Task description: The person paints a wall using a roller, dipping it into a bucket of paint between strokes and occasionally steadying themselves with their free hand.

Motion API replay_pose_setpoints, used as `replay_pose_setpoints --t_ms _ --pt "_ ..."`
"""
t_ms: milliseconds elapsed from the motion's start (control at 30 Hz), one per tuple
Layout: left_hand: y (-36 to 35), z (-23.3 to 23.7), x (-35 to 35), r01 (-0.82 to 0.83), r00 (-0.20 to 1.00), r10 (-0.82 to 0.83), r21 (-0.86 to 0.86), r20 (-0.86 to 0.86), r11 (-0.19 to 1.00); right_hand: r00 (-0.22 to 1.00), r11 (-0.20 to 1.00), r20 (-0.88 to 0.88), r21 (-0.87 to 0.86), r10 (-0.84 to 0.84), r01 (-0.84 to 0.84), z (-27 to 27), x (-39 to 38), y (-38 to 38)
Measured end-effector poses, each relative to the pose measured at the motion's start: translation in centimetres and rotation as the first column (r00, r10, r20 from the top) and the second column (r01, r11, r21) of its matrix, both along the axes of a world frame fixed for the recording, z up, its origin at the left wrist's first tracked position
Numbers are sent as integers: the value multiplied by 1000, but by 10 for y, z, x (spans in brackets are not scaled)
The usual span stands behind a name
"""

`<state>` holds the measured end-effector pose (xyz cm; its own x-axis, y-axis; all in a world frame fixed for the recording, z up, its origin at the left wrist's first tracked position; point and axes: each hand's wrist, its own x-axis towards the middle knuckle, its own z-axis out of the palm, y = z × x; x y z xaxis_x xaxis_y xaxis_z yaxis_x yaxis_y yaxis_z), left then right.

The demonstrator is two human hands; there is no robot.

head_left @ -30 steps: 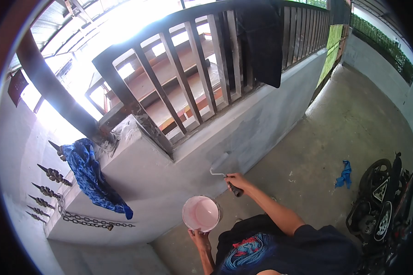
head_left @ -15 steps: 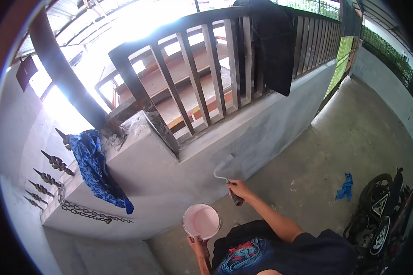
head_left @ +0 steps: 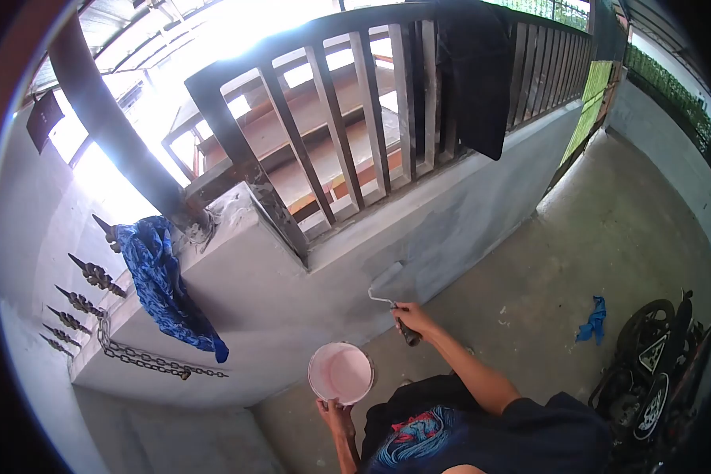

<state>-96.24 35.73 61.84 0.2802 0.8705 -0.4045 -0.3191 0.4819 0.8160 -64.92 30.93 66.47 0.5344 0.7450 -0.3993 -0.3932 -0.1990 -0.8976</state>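
My right hand [head_left: 412,319] is closed round the dark handle of a paint roller [head_left: 381,298]. Its pale roller head lies against the grey lower wall [head_left: 450,237], where darker, damp-looking patches show. Held by the near rim, a whitish-pink bucket [head_left: 341,373] hangs in front of my body, with pale paint inside. My left hand [head_left: 337,416] grips that rim, thumb over the edge and fingers on the outside. The bucket is to the left of the roller and below it in view.
A railing [head_left: 332,130] with a black cloth [head_left: 472,79] tops the wall. Blue patterned fabric [head_left: 162,284] hangs at left beside metal spikes [head_left: 95,274] and a chain [head_left: 146,363]. A motorcycle [head_left: 648,371] stands at right, near a blue rag [head_left: 592,320] on the concrete floor.
The bucket and my left hand have shifted slightly left and up. My right hand has moved a little right and up, the roller head staying on the wall.
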Motion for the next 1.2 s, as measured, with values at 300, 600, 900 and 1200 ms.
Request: replay_pose_setpoints --t_ms 300,600,900,1200 --pt "-11 15 0 -64 996 65 -4 57 998 993 998 -116 66 -15 23 39 -58 -8" --pt "-19 2 -23 -136 991 136 -13 18 991 979 999 -201 37 -29 37 36 -42 20" --pt "-13 14 -24 -182 983 183 -32 28 983 969 991 -244 106 -49 76 112 -59 5" --pt "-15 9 -13 -102 994 101 10 38 995 985 992 -169 -121 -44 24 -17 -37 44"
